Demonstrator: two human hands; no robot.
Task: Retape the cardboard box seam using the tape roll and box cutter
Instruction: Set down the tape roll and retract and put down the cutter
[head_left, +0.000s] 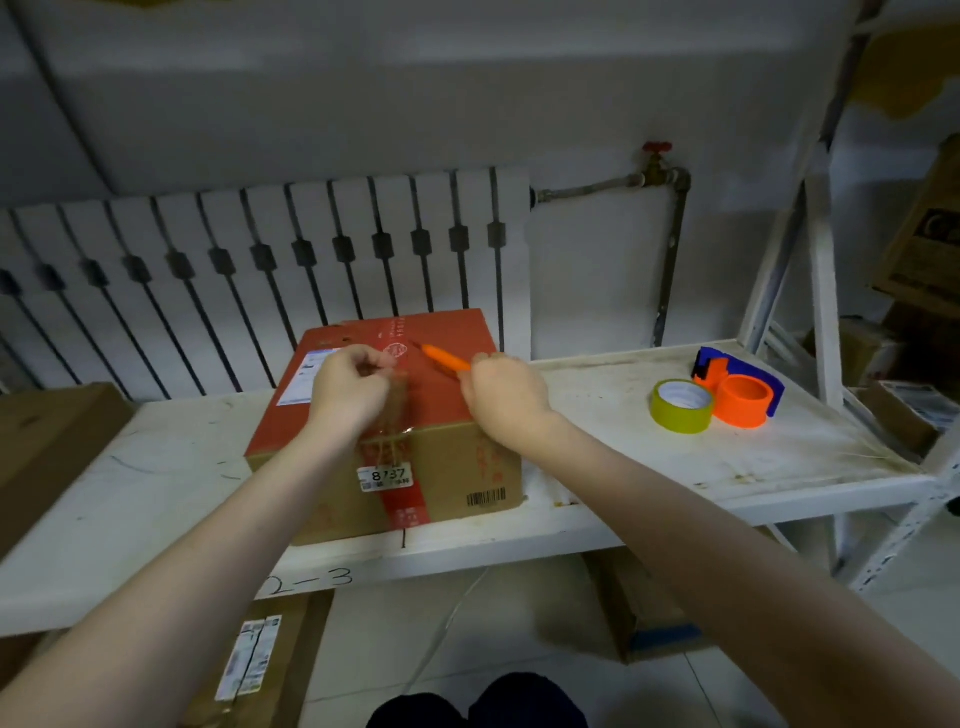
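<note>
A cardboard box (447, 478) with a red top stands on the white shelf (649, 467). Clear old tape (393, 415) runs along its middle seam and is wrinkled near the front edge. My left hand (349, 391) rests on the box top with its fingers pinched on that tape. My right hand (505, 396) is closed around an orange box cutter (445, 358), whose tip points left and away over the seam. A yellow-green tape roll (681, 406) lies on the shelf to the right, beside an orange and blue tape dispenser (740, 389).
A white radiator (260, 270) and a pipe with a red valve (657, 156) stand behind the shelf. A flat brown carton (47, 441) lies at the left. More boxes (924, 249) fill the racks at the right and the floor below.
</note>
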